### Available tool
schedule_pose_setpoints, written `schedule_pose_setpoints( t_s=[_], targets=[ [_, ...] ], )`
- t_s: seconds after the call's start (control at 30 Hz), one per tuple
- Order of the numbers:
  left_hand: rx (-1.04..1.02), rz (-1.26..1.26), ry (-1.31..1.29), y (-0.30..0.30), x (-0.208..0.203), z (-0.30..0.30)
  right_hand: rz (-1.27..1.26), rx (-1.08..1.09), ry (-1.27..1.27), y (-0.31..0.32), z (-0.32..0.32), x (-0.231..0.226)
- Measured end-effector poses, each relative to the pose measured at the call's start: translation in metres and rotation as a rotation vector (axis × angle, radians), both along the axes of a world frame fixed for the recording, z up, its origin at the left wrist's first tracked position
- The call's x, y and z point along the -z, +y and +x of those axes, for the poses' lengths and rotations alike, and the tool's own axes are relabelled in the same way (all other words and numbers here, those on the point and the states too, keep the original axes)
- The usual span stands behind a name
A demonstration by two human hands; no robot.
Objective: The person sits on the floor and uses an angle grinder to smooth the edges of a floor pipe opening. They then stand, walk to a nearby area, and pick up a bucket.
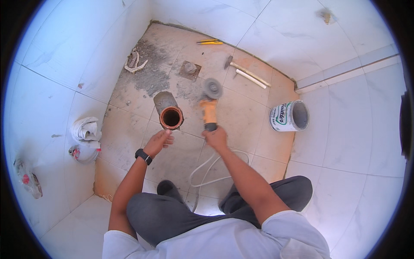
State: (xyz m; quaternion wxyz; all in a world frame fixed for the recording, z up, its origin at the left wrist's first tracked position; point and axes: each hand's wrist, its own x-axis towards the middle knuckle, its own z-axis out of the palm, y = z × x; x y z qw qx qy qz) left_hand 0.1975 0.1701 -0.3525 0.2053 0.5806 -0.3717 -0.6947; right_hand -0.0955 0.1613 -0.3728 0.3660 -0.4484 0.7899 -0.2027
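My right hand (216, 139) is closed round the black rear end of an orange angle grinder (210, 113). The grinder's round grey disc (212, 88) points away from me, above the tiles. To the left stands an orange-brown pipe (171, 117) with a dark open mouth, set in a cut hole in the floor. Just below the pipe's rim is my left hand (160, 142), fingers loosely apart and apparently holding nothing; whether it touches the rim I cannot tell. A pale cord (202, 184) loops across the floor near my feet.
A hammer (248, 72) lies beside a white stick-like tool (251, 79) at the far right. A yellow cutter knife (210, 42) lies by the back wall. A paint can (289, 116) stands right. Rubble (151, 73) covers the far left; a white roll (85, 131) sits at the left wall.
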Motion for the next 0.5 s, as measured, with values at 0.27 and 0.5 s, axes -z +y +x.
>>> schedule_pose_setpoints(
  t_s=[0.27, 0.5],
  targets=[
    [-0.081, 0.183, 0.067, 0.070, 0.023, 0.027, 0.049, 0.262, 0.098, -0.037, -0.161, 0.023],
    [-0.153, 0.326, 0.041, 0.110, 0.036, 0.038, 0.055, 0.246, 0.157, -0.053, -0.204, 0.028]
  ],
)
